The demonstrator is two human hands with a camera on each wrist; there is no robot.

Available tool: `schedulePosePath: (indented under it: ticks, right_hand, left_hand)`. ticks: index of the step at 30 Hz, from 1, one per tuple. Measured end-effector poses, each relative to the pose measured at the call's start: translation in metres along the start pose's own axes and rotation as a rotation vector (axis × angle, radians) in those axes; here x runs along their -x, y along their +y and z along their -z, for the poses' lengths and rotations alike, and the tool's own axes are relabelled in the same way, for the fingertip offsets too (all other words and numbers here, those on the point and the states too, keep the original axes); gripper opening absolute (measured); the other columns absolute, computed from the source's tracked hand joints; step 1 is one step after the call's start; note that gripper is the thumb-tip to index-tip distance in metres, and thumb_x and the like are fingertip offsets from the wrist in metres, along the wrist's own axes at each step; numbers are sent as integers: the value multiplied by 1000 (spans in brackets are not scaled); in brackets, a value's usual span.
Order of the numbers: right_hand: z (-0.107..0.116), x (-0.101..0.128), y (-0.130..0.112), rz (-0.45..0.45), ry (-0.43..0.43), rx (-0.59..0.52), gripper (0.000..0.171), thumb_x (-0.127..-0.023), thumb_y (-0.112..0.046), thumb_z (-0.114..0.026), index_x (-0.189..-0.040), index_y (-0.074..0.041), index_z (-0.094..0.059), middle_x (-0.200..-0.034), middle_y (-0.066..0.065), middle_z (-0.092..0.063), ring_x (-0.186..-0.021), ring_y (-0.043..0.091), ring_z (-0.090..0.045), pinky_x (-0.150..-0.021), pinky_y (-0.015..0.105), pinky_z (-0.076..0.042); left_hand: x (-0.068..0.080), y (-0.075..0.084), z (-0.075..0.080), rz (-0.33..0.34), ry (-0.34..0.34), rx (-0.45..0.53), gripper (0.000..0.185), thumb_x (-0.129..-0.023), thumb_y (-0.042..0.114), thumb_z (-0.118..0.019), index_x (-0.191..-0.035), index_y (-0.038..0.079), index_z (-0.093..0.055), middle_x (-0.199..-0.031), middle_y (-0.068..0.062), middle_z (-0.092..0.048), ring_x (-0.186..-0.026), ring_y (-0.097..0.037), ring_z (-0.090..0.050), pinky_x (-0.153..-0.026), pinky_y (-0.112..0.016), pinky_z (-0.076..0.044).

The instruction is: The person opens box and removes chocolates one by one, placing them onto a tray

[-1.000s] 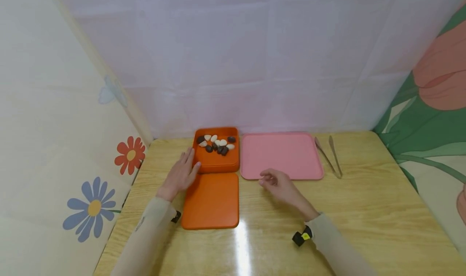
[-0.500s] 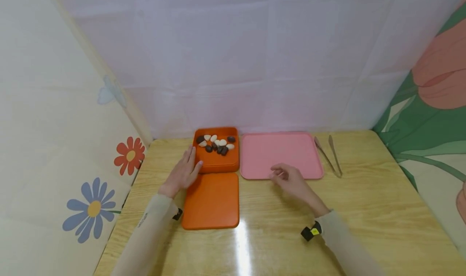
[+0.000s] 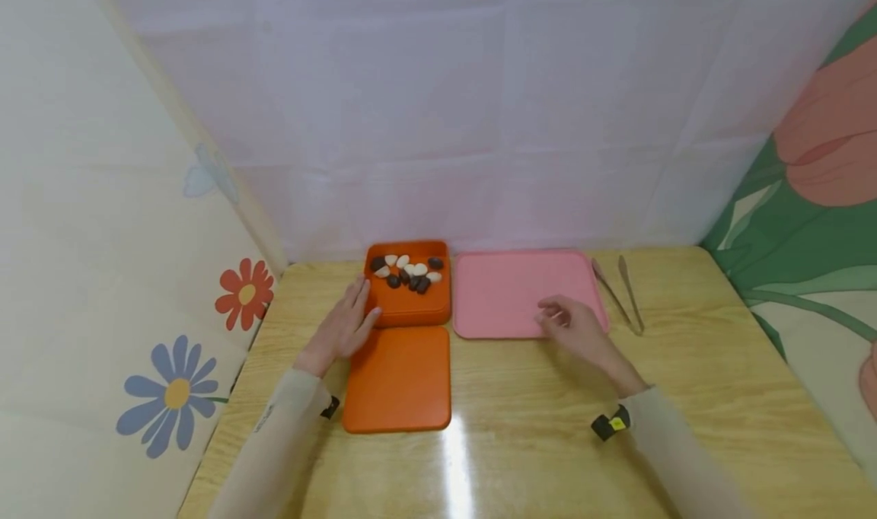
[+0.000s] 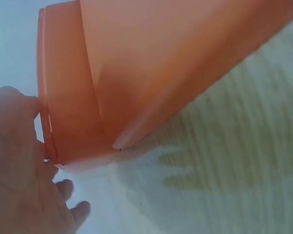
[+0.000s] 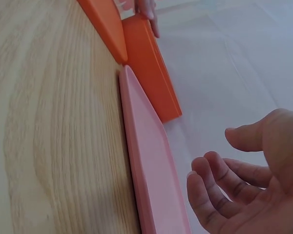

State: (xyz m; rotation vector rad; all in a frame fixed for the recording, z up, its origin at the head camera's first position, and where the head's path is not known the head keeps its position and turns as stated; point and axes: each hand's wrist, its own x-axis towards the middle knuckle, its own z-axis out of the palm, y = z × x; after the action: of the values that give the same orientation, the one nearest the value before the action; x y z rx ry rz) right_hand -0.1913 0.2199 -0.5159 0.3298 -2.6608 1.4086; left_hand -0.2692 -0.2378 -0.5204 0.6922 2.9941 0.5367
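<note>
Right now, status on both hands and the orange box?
Left hand flat against orange box, pebbles inside. Right hand empty, over pink tray. Tongs untouched.

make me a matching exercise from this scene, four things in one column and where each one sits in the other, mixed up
Things:
1. pebbles
2. tongs
3. orange lid
4. right hand

Places:
A. flat on the table, just nearer than the orange box
B. over the pink tray's near right corner
C. inside the orange box
D. on the table, right of the pink tray

Pairs: 1-C, 2-D, 3-A, 4-B
</note>
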Motion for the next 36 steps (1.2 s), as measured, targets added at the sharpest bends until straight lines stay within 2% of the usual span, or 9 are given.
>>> schedulePosePath:
  ticks: [4, 10, 14, 17, 25, 27, 30, 33, 36]
  right_hand:
    - [11, 0, 6, 4, 34, 6, 30, -104, -9, -68, -126, 10, -68, -103, 20, -74, -85, 21, -70, -75, 25, -58]
    - [26, 0, 18, 8, 94, 43, 29, -104, -9, -68, -125, 9, -69, -104, 22, -74, -86, 22, -70, -77, 23, -57]
    - [37, 1, 23, 14, 145, 91, 27, -104, -11, -68, -124, 7, -70, -105, 23, -75, -90, 31, -72, -79, 24, -56]
    - [44, 2, 27, 1, 171, 112, 28, -105, -12, -67, -125, 7, -70, -107, 25, -75, -93, 37, -72, -80, 22, -56]
    - [58, 2, 39, -19, 278, 152, 28, -104, -8, -67, -126, 10, -69, -112, 29, -73, -101, 41, -70, -80, 11, -49]
    - [61, 2, 42, -20, 307, 165, 27, -103, -6, -67, -124, 10, -70, -113, 30, -72, -102, 43, -69, -82, 19, -52]
    - [65, 1, 45, -9, 343, 192, 26, -101, -4, -69, -120, 13, -71, -115, 34, -70, -106, 49, -66, -89, 45, -58]
    - [69, 0, 51, -18, 361, 234, 30, -98, -4, -72, -120, 16, -69, -119, 39, -65, -112, 57, -60, -97, 69, -50]
    - [71, -2, 59, -53, 351, 268, 38, -95, -5, -74, -125, 18, -66, -125, 42, -60, -117, 60, -56, -103, 73, -43]
  left_hand:
    - [3, 3, 1, -63, -7, -28, 70, -117, 35, -40, -166, -11, -20, -176, -29, -12, -160, -53, -18, -128, -68, -24]
    - [10, 7, 1, -87, -60, -67, 70, -117, 39, -38, -168, -7, -19, -178, -24, -10, -164, -49, -8, -130, -68, -18]
    - [17, 10, 1, -101, -69, -76, 69, -117, 38, -40, -168, -4, -22, -178, -23, -13, -165, -45, -7, -131, -66, -18]
    - [23, 12, 1, -124, -51, -63, 66, -116, 35, -44, -168, -2, -27, -177, -21, -19, -165, -43, -13, -131, -65, -20]
    - [29, 14, -1, -244, 28, -72, 58, -113, 23, -54, -162, -3, -40, -170, -23, -37, -159, -44, -31, -127, -63, -30]
    - [30, 14, -2, -252, 31, -75, 58, -112, 22, -56, -162, -3, -40, -169, -23, -38, -159, -44, -33, -128, -62, -30]
    - [31, 13, -4, -258, 34, -87, 59, -112, 21, -58, -162, -3, -40, -169, -23, -39, -158, -45, -34, -129, -61, -29]
    - [32, 14, -6, -264, 45, -101, 61, -110, 22, -60, -163, -2, -41, -169, -22, -39, -158, -45, -34, -129, -60, -29]
    - [32, 13, -10, -272, 68, -116, 63, -109, 23, -63, -162, -2, -41, -168, -22, -41, -158, -45, -35, -128, -61, -30]
